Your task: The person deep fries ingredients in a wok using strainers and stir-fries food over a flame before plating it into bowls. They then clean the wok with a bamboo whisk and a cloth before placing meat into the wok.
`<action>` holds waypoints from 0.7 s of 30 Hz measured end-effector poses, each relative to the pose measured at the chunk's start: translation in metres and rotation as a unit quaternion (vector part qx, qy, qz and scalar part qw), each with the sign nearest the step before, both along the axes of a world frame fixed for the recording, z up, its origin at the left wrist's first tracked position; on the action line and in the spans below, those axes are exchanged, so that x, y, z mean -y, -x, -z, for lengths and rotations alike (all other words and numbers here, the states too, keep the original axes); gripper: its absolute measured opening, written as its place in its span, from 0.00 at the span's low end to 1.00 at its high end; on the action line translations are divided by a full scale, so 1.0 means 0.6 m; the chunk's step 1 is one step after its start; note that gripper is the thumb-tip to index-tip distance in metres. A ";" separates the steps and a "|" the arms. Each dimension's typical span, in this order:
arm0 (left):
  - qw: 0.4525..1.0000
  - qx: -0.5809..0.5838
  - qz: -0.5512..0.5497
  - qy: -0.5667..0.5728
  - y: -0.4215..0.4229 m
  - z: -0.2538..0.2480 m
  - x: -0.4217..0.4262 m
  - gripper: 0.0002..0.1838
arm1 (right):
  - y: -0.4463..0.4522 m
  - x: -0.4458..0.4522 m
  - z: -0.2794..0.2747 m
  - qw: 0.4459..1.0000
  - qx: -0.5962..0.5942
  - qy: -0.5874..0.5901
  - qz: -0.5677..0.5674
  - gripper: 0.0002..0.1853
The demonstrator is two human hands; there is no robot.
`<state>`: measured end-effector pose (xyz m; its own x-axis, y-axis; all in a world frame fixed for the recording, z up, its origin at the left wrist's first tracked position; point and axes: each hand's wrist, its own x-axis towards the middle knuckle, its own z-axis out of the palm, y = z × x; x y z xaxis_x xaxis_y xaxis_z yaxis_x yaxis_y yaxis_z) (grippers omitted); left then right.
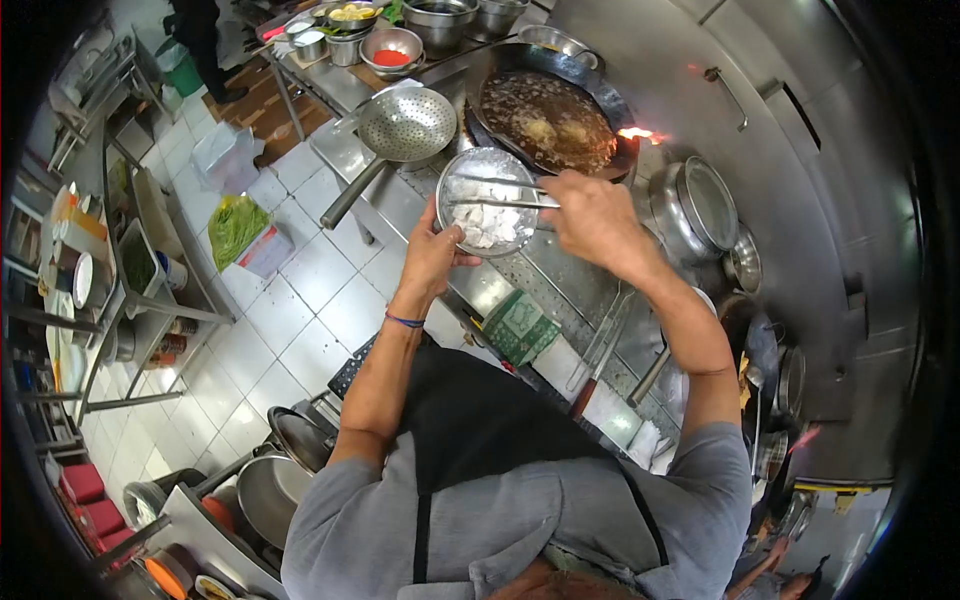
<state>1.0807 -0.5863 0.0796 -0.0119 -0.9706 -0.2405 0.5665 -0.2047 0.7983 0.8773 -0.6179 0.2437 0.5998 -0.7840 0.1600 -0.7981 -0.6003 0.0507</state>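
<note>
My left hand [430, 255] grips the rim of a metal bowl [443, 222], which holds white, flour-coated pieces [490, 225]. Closed around a pair of metal tongs [525, 203], my right hand [592, 218] reaches in from the right. The tongs' tips are over the coated pieces; whether they pinch one I cannot tell. Just beyond the bowl, a dark wok [488, 82] holds bubbling brown oil [540, 100] with a few pale pieces frying in it. A perforated ladle strainer [408, 122] with a long handle lies left of the wok.
Flame [640, 134] shows at the wok's right edge. Metal pots [690, 205] stand along the right wall. A green-and-white cloth [520, 327] and a long-handled utensil [600, 350] lie on the counter nearer me. Small bowls, one with red contents [391, 57], sit at the back left.
</note>
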 end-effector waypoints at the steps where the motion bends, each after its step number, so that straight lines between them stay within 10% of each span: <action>1: 1.000 0.010 -0.002 -0.003 0.002 -0.003 0.001 0.42 | -0.010 -0.003 0.000 1.000 -0.011 -0.011 0.016 0.16; 16: 0.999 -0.033 -0.026 -0.032 -0.010 0.033 0.007 0.42 | 0.106 0.225 0.108 0.965 -0.036 0.037 0.258 0.15; 21: 0.999 -0.008 -0.041 -0.012 -0.007 0.020 0.001 0.45 | 0.048 0.061 0.008 0.995 0.057 -0.007 0.079 0.16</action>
